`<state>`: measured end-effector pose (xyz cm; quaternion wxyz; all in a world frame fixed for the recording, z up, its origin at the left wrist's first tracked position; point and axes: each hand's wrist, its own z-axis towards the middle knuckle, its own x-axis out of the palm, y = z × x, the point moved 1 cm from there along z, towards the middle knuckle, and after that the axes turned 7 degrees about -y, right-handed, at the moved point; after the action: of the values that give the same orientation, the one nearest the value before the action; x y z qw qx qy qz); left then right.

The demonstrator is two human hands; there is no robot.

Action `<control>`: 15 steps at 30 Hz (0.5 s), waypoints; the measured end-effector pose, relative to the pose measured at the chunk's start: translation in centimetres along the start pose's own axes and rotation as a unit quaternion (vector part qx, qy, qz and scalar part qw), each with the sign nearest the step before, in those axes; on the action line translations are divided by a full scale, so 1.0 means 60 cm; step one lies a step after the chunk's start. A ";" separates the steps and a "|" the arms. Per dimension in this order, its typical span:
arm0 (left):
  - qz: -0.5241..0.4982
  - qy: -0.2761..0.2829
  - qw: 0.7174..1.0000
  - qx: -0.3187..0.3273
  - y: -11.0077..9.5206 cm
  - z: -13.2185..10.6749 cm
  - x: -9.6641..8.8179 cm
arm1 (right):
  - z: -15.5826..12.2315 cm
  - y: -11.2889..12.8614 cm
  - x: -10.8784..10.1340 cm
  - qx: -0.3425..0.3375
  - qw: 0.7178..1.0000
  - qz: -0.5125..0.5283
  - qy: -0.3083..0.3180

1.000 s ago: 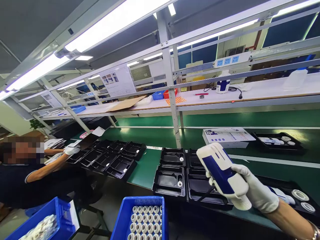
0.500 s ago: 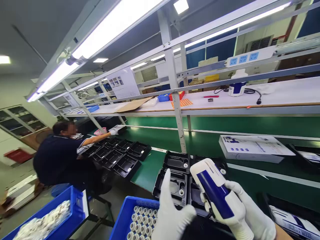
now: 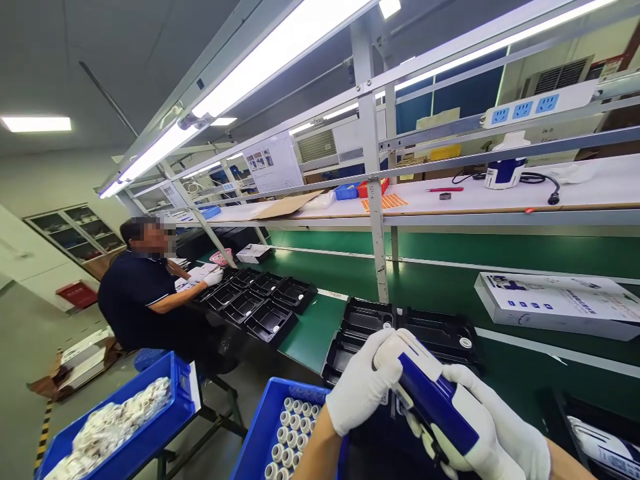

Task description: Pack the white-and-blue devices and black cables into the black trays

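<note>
Both my hands wear white gloves and hold a white and blue handheld device (image 3: 433, 400) low in the view. My right hand (image 3: 493, 433) grips its lower body from the right. My left hand (image 3: 361, 387) closes over its white top end. Under the hands lie black moulded trays (image 3: 440, 330) on the green bench, one with a small white ring in a pocket. A blue crate of white cylindrical parts (image 3: 293, 433) stands just below my left forearm.
A seated co-worker in a dark shirt (image 3: 143, 293) handles black trays (image 3: 265, 300) at the left. A white printed box (image 3: 555, 303) lies on the green belt. Another blue bin of white parts (image 3: 113, 427) is at the lower left. A metal post (image 3: 373, 180) stands ahead.
My left hand rose from below and closed on the top of the device. The view swung left, and the device came lower and nearer. The co-worker drew an arm back.
</note>
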<state>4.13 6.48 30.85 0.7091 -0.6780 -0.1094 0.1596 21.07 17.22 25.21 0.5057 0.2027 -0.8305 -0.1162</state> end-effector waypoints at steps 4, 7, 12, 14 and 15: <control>-0.008 0.145 0.988 -0.053 0.004 -0.011 -0.027 | -0.008 -0.012 -0.017 0.063 0.997 -0.045 0.020; -0.007 0.166 0.986 -0.027 0.009 -0.021 -0.030 | -0.017 -0.011 -0.002 0.103 0.992 -0.064 0.032; -0.158 0.095 0.983 0.023 0.043 -0.046 -0.007 | -0.021 0.006 0.030 0.091 0.986 -0.132 -0.036; -0.246 0.038 0.968 0.008 0.071 -0.055 0.005 | -0.024 0.020 0.019 -0.009 0.979 -0.177 -0.098; -0.292 0.018 0.956 -0.007 0.087 -0.058 0.010 | -0.027 0.028 0.009 -0.093 0.969 -0.197 -0.118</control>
<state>5.57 3.66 25.40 0.7217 -0.6246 -0.2907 -0.0675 21.92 18.50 27.04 0.3879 0.2994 -0.8136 -0.3129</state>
